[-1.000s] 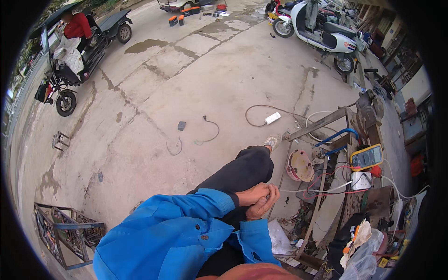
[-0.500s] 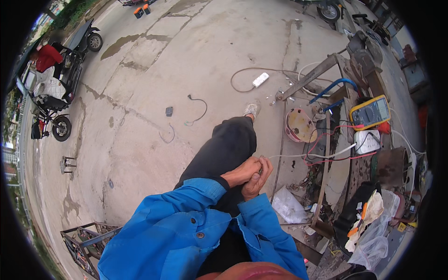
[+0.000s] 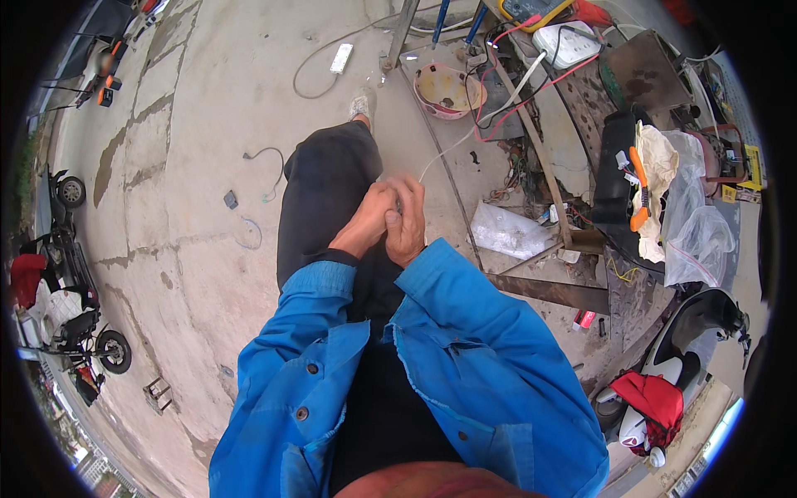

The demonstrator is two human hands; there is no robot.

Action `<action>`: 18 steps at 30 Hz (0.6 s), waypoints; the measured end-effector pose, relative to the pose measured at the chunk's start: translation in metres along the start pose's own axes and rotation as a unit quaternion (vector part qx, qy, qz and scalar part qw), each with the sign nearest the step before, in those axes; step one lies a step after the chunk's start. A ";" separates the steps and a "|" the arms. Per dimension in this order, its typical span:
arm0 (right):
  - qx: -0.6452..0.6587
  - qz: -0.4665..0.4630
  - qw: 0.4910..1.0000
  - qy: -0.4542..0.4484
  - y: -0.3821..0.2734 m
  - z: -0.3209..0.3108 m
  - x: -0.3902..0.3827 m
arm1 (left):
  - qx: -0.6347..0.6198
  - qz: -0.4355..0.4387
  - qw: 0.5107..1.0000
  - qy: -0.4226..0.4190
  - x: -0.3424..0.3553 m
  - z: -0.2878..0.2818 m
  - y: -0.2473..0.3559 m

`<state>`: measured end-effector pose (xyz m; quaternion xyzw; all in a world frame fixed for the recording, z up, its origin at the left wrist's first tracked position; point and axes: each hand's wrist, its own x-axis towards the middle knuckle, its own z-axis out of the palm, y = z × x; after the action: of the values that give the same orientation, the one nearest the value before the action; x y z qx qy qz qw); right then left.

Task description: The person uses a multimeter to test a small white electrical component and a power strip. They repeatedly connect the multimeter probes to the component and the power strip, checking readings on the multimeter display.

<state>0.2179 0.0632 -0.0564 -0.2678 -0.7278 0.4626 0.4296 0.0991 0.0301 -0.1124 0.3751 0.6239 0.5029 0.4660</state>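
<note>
- The left hand (image 3: 370,219) and right hand (image 3: 407,226) meet above the dark trouser leg (image 3: 325,184), fingers bent inward and touching.
- The white cable (image 3: 532,73) runs from the white socket block (image 3: 564,45) to the right hand's fingers.
- Its near end disappears among the 2 hands; I cannot tell which fingers grip it, or how tightly.
- A small dark spot shows between the hands, too small to identify.
- The upper edge cuts off the yellow meter (image 3: 516,10); the black lead's far end is hard to trace.
</note>
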 end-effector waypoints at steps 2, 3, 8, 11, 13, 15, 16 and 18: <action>-0.005 -0.005 1.000 0.002 -0.001 -0.001 -0.002 | -0.042 -0.078 0.996 0.019 -0.002 0.003 0.018; -0.008 -0.005 1.000 0.000 0.000 -0.002 -0.005 | -0.067 -0.132 0.988 0.032 -0.005 0.006 0.027; -0.035 -0.019 0.999 -0.008 0.006 0.000 -0.019 | -0.158 -0.117 0.980 0.024 -0.019 0.015 0.050; -0.047 -0.024 0.999 -0.007 0.000 0.012 -0.022 | -0.099 -0.118 0.988 0.009 -0.023 0.002 0.053; -0.068 -0.054 0.996 -0.007 -0.005 0.017 -0.019 | -0.110 -0.041 0.993 0.032 -0.030 -0.001 0.058; -0.081 -0.046 0.996 -0.014 -0.009 0.019 -0.019 | -0.097 -0.054 0.993 0.026 -0.033 -0.008 0.066; -0.083 -0.071 0.994 -0.015 -0.008 0.022 -0.015 | -0.061 -0.022 0.997 0.033 -0.039 -0.012 0.070; -0.104 -0.103 0.989 -0.020 -0.005 0.027 -0.012 | -0.072 -0.043 0.996 0.019 -0.041 -0.023 0.081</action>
<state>0.1998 0.0395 -0.0616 -0.2256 -0.8042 0.3425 0.4302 0.0886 0.0026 -0.0237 0.3041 0.6106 0.5331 0.5006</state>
